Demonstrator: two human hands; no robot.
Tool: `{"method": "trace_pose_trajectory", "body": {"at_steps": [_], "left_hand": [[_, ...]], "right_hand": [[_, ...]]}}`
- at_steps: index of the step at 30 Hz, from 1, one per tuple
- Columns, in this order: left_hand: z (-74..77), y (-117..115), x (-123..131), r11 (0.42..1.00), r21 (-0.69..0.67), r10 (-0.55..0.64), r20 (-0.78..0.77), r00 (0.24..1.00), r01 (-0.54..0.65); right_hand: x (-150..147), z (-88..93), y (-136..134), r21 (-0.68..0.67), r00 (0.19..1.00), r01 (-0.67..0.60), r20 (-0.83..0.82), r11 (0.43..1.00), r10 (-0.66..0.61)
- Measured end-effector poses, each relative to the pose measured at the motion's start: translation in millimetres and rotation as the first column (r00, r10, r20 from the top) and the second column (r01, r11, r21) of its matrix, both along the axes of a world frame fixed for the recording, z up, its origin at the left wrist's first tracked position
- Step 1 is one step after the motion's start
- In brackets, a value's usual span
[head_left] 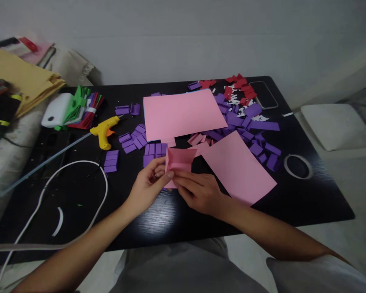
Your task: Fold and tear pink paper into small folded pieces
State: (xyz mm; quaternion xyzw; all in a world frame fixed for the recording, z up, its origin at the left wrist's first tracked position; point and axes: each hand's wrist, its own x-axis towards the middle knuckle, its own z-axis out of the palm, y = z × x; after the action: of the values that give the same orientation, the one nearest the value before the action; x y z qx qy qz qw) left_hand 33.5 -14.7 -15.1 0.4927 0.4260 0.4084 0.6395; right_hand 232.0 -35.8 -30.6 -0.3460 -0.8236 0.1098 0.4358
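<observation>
Between my two hands is a small piece of folded pink paper [180,156], held up over the near middle of the table with its side flaps raised. My left hand [149,179] pinches its left edge, thumb in front and fingers behind. On the lower right edge, the fingers of my right hand [201,191] are closed on the same paper. Just beyond lie folded purple paper pieces [149,149] and a large pink sheet [183,114]. Right of my hands rests another pink sheet [240,171], set at an angle.
A yellow glue gun [104,131] with a long glue stick lies left. White cable [105,183] loops across the left side. A tape ring [298,167] sits right. Purple pieces [234,120] and red scraps [242,86] cover the back right. Bundled colored strips [82,106] lie back left.
</observation>
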Motion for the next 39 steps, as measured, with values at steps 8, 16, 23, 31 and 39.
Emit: {"method": "trace_pose_trajectory", "body": {"at_steps": [8, 16, 23, 31, 39], "left_hand": [[3.9, 4, -2, 0.985, 0.136, 0.131, -0.159, 0.978, -0.110], [5.2, 0, -7, 0.984, 0.176, 0.066, -0.277, 0.959, -0.016], [5.5, 0, -1, 0.967, 0.252, 0.130, -0.341, 0.931, -0.042], [1.1, -1, -2, 0.968, 0.250, 0.093, -0.435, 0.895, 0.021], [1.9, 1, -3, 0.967, 0.256, 0.117, -0.400, 0.909, -0.011]], "right_hand": [[0, 10.5, 6, -0.446, 0.861, 0.179, -0.360, 0.877, -0.359], [-1, -0.6, 22, -0.799, 0.798, -0.335, -0.522, 0.500, -0.300], [-3, 2.1, 22, -0.818, 0.811, -0.341, -0.505, 0.463, -0.296], [-6, 5.2, 18, -0.835, 0.785, -0.381, -0.519, 0.396, -0.339], [-6, 3.0, 18, -0.843, 0.778, -0.363, -0.509, 0.397, -0.368]]}}
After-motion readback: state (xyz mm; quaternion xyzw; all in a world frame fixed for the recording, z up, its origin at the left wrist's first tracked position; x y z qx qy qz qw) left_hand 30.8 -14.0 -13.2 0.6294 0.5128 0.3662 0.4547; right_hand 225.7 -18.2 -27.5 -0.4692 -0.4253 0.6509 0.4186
